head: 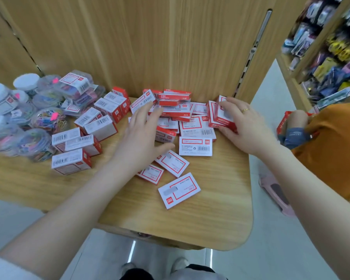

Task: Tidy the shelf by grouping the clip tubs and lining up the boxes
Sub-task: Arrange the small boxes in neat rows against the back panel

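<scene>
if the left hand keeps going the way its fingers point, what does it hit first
Most likely the jumbled pile of red and white boxes at the back of the shelf. The left hand has straight fingers aimed up and slightly right at it, fingertips already near the pile's front edge; height above it is unclear.

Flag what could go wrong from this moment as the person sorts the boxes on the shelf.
1. The right hand grips upright boxes at the heap's right end, close to the shelf edge; a slip could send them to the floor.
2. The left hand hovers open over the loose pile of boxes; a sweep might topple the stacked ones at the back.
3. The box nearest the front lies apart and a forearm could knock it off.
</scene>
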The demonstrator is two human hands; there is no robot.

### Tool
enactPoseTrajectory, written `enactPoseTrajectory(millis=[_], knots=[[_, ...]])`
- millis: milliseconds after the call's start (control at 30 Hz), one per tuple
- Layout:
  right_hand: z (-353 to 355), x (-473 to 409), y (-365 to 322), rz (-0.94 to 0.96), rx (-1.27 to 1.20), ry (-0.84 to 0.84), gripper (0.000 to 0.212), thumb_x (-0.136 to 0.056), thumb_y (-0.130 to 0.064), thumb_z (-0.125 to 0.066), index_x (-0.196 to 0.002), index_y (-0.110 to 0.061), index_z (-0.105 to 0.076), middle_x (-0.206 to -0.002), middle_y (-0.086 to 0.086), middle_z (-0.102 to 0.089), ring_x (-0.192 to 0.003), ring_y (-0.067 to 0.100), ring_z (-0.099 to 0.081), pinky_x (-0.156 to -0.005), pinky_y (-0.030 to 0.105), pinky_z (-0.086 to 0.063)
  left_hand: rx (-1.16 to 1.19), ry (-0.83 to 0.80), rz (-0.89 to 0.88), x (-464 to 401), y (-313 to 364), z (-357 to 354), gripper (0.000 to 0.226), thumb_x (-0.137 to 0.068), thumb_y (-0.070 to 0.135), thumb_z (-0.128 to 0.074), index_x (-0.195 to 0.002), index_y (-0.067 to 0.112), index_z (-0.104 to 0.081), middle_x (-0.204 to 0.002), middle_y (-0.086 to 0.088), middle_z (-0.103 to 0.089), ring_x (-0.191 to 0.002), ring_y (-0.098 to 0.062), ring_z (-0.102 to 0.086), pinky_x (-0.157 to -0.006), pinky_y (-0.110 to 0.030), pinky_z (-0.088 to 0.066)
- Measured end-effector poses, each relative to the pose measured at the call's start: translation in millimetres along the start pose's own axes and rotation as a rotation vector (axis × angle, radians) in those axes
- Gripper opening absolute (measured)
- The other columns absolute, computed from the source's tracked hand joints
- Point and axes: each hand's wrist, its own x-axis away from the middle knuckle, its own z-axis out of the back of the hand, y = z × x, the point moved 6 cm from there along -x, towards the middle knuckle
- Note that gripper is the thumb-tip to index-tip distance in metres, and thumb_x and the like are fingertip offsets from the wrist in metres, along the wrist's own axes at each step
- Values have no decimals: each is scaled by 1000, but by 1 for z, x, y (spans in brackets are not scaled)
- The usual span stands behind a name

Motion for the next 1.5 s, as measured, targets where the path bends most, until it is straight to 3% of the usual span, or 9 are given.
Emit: enactPoseTrajectory(millis=[167,500,700,833,933,1100,1300,1400,1500], knots=[[-1,-2,5,12,-206,-53,58,-77,-3,-55,-132,-9,-40,-145,13,-35,-138,25,-27,-111,34,-21,124,-115,120,-2,-14,-6,90,-76,42,-69,-146,20,-17,-154,-2,-14,-141,-19,-17,-113,-32,-18],[-8,-15,-6,-19,-176,64,64,-75,-51,-59,-129,-18,-49,-138,6,-44,-127,33,-34,-104,26,-18,240,-143,23,-11,-18,5,84,-76,39,-70,-143,21,-23,-149,2,-27,-136,-12,-27,-106,-23,-24],[1,-15,-4,20,-59,12,84,-68,-70,-56,-127,-11,-52,-127,13,-52,-118,36,-44,-98,40,-38,182,-144,-36,-23,-17,7,84,-76,41,-69,-143,20,-23,-151,2,-16,-140,-17,-15,-112,-34,-19],[8,-13,-22,159,302,110,60,-85,-56,-44,-118,-6,-53,-116,14,-62,-97,35,-61,-65,40,-56,150,-48,-171,-22,-8,13,80,-74,37,-72,-139,19,-31,-147,-1,-19,-136,-18,-16,-109,-35,-23],[3,-8,-33,261,432,200,42,-87,-31,-47,-120,-5,-47,-112,16,-64,-92,34,-65,-62,37,-57,135,-43,-320,-22,5,11,74,-71,31,-76,-135,13,-41,-147,-8,-26,-135,-25,-23,-107,-33,-21],[19,-7,-23,17,271,242,50,-70,-13,-65,-116,-5,-47,-106,19,-60,-87,39,-61,-58,37,-50,136,-62,-399,-23,13,1,69,-71,33,-72,-130,9,-47,-142,-16,-34,-130,-34,-32,-105,-44,-28],[43,8,-2,-540,-542,431,36,-90,-27,-55,-121,-13,-43,-111,5,-64,-94,19,-65,-70,39,-55,90,-80,-417,-23,10,-7,66,-69,28,-79,-126,11,-51,-143,-15,-35,-130,-37,-32,-105,-52,-31],[24,19,9,-814,-566,242,30,-93,-30,-48,-118,-14,-45,-103,-2,-61,-83,9,-58,-53,15,-43,71,-92,-417,-23,8,-10,64,-70,29,-77,-126,11,-51,-145,-14,-32,-132,-35,-29,-106,-51,-28],[9,33,18,-945,-620,74,19,-95,-31,-45,-103,-15,-50,-74,-6,-55,-61,5,-50,-40,12,-38,74,-93,-419,-22,6,-11,63,-72,31,-76,-127,11,-50,-147,-12,-29,-133,-32,-26,-107,-50,-26]])
